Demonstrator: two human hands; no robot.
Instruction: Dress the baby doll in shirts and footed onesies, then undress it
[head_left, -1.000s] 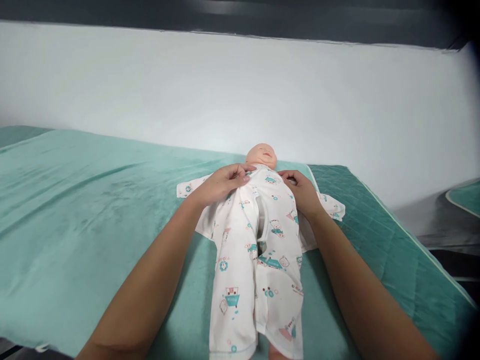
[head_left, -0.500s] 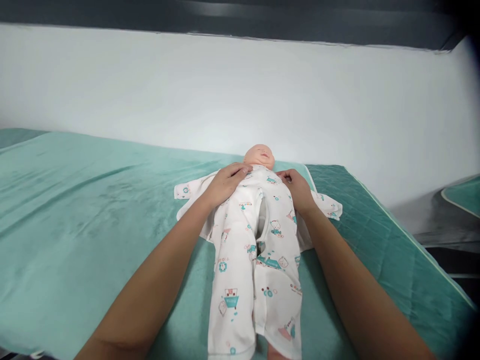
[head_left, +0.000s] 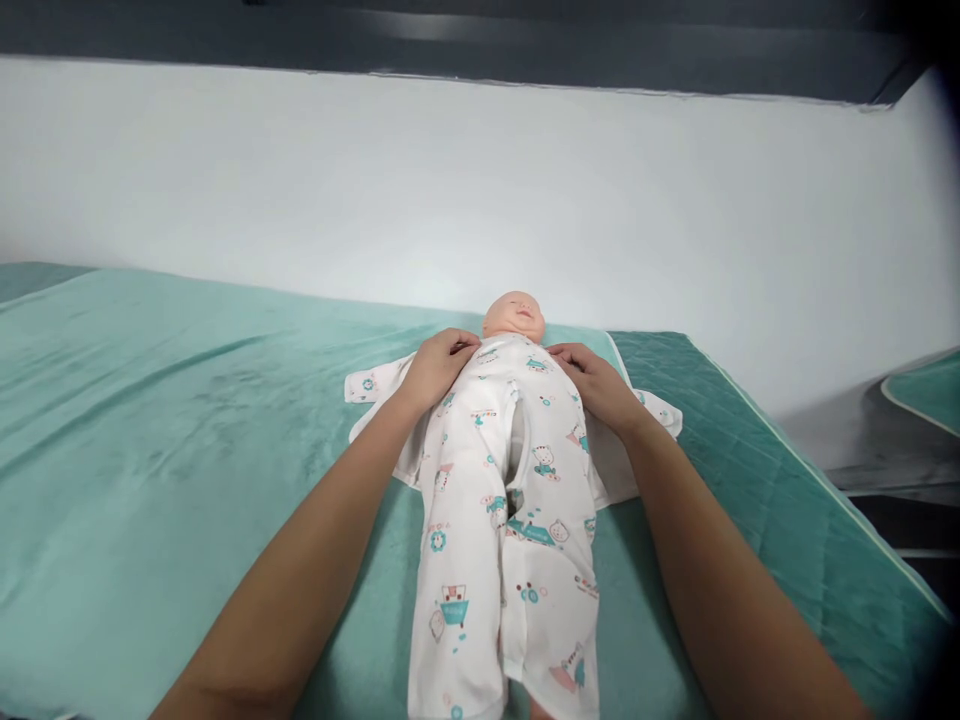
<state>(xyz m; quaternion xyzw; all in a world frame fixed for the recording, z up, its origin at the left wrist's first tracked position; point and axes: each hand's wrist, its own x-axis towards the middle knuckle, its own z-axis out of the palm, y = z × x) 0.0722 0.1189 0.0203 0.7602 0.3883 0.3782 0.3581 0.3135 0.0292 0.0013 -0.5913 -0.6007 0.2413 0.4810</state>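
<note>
A baby doll (head_left: 514,314) lies on its back, its head toward the wall. White split-crotch baby trousers (head_left: 469,470) printed with animals and carts cover it from the upper chest down to the legs. Under the doll a matching baby shirt (head_left: 616,468) is spread, both sleeves stretched out sideways. My left hand (head_left: 444,362) is at the left upper edge of the trousers, fingers bent together on the cloth. Across from it, my right hand (head_left: 591,378) pinches the right upper edge near the doll's shoulder. Exact fingertip contact is partly hidden.
Green padded bedding (head_left: 187,440) spreads beneath the doll, with a darker quilted mat (head_left: 765,480) on the right. A white wall (head_left: 480,190) rises behind, below a dark band. Another green mat edge (head_left: 926,390) shows at far right.
My left hand has drawn back left from the chest to the trousers' side edge. My right hand's fingers have shifted slightly along the upper edge. The view has moved a little.
</note>
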